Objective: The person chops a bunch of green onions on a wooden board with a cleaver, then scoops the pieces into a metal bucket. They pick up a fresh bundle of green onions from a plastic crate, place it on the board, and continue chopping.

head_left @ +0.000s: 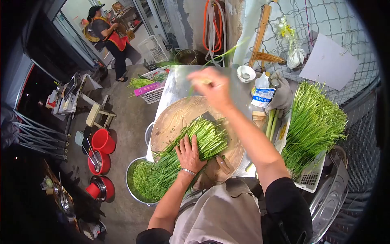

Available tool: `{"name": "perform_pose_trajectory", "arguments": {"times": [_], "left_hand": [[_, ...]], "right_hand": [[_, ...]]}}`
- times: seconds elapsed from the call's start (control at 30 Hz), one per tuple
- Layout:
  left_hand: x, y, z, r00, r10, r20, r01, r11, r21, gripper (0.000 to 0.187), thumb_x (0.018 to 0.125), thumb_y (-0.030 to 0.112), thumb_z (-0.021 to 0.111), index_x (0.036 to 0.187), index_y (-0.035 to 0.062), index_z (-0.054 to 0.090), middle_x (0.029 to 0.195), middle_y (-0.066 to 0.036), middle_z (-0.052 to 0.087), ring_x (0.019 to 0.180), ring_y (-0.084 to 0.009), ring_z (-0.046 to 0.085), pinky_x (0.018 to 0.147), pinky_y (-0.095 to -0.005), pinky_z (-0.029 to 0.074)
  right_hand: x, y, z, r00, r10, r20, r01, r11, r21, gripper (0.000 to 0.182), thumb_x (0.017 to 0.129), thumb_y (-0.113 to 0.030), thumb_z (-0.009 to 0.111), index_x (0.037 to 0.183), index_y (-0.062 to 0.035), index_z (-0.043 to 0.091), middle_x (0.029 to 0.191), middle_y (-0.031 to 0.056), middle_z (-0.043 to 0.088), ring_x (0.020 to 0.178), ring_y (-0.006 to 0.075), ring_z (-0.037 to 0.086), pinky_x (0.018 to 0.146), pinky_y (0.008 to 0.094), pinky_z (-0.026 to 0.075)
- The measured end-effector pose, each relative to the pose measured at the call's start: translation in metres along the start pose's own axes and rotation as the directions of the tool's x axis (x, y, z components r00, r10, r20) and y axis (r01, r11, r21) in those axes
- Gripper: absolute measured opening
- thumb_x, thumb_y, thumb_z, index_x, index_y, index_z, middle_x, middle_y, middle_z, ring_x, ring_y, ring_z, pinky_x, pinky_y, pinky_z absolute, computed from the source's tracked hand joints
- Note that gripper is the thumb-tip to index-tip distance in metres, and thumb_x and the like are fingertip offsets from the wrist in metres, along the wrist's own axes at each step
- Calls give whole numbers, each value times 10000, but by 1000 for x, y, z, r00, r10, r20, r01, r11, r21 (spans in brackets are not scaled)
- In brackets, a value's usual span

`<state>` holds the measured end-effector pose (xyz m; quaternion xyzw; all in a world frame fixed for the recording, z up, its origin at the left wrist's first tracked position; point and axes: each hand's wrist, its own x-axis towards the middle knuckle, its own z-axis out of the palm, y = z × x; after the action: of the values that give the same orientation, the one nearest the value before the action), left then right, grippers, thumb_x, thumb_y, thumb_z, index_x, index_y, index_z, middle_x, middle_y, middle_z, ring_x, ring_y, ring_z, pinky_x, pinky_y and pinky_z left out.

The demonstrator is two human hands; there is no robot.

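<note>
My left hand [190, 154] lies spread on a thick bundle of green stalks [207, 140], which rests on a round wooden board [172, 118]. Blurred by motion, my right hand [212, 84] is raised over the far side of the board, its fingers curled around thin green strands. Near my body, a knife's wooden handle [222, 164] shows at the board's edge, and a dark blade part [208, 116] pokes out beyond the bundle. The leafy ends hang over a metal bowl [131, 188] of chopped greens at the lower left.
A white basket [310, 185] of long green stalks stands at the right. On the metal table [178, 77] are a white bowl [246, 73] and a blue-white packet [263, 96]. Red buckets [103, 141] stand on the floor at left. Another person [109, 36] stands in the doorway.
</note>
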<state>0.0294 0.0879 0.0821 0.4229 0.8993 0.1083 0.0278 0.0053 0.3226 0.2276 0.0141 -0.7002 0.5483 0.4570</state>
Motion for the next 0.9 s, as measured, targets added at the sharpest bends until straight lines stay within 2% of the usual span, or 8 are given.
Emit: {"name": "perform_pose_trajectory", "arguments": {"times": [0.07, 0.13, 0.23, 0.43, 0.53, 0.63, 0.77, 0.9], "left_hand": [[-5, 3, 3, 999, 9, -47, -7, 1000, 30, 1295, 511, 333, 963, 1572, 91, 261, 1543, -230, 355, 1408, -445, 357, 1128, -635, 295], [-9, 4, 10, 997, 19, -73, -15, 998, 55, 1293, 519, 320, 959, 1578, 88, 255, 1559, -236, 335, 1420, -453, 340, 1142, -645, 277], [-13, 8, 14, 997, 17, -76, -13, 999, 47, 1264, 548, 330, 943, 1586, 100, 260, 1570, -247, 320, 1434, -461, 322, 1159, -646, 256], [-1, -1, 3, 1000, -20, 0, 20, 1000, 6, 1320, 519, 461, 944, 1588, 102, 258, 1551, -240, 354, 1409, -432, 368, 1140, -596, 306], [25, -24, -13, 984, -66, 163, 83, 991, -103, 1360, 512, 538, 943, 1590, 91, 248, 1541, -233, 367, 1416, -429, 365, 1145, -564, 310], [57, -50, -18, 954, -73, 289, 60, 997, 54, 1458, 477, 737, 878, 1596, 64, 228, 1598, -232, 291, 1456, -410, 315, 1186, -552, 257], [69, -69, -9, 950, 15, 311, -34, 998, 56, 1576, 456, 827, 833, 1625, 54, 112, 1637, -306, 175, 1520, -480, 167, 1237, -568, 141], [83, -72, -9, 937, 92, 336, -34, 984, -173, 1691, 420, 845, 834, 1628, 59, -51, 1639, -373, 34, 1538, -510, 14, 1251, -565, 53]], "right_hand": [[-22, 19, 32, 902, 81, 424, -99, 995, 20, 216, 862, -18, 716, 1056, -83, 784, 944, 26, 702, 798, 110, 643, 719, 276, 537], [-55, 66, 45, 576, 233, 783, -248, 963, -104, 225, 866, -65, 700, 1074, -86, 784, 1052, 54, 736, 887, 156, 685, 781, 323, 552], [-82, 114, 44, 204, 322, 924, 54, 939, -339, 264, 886, -111, 641, 1116, -98, 770, 1228, 118, 721, 1076, 294, 693, 939, 409, 537], [-71, 111, 35, 293, 606, 739, 134, 740, -660, 329, 881, -106, 627, 1196, -96, 723, 1206, 179, 696, 1132, 346, 646, 1014, 435, 496], [-54, 87, 13, 644, 298, 704, 154, 852, -501, 259, 897, -106, 620, 1134, -65, 718, 1122, 166, 702, 1072, 321, 660, 964, 423, 514], [-58, 33, -25, 679, 330, 656, -9, 897, -443, 189, 904, -143, 602, 1037, -71, 716, 1066, 132, 698, 1043, 299, 650, 931, 433, 506], [-148, -1, -77, 477, 637, 606, -226, 755, -616, 155, 909, -217, 646, 867, -70, 677, 774, 112, 668, 772, 276, 680, 753, 448, 539], [-235, -28, -80, 392, 839, 379, -294, 504, -812, 246, 884, -259, 726, 998, -71, 617, 993, 150, 669, 982, 329, 673, 835, 465, 524]]}}
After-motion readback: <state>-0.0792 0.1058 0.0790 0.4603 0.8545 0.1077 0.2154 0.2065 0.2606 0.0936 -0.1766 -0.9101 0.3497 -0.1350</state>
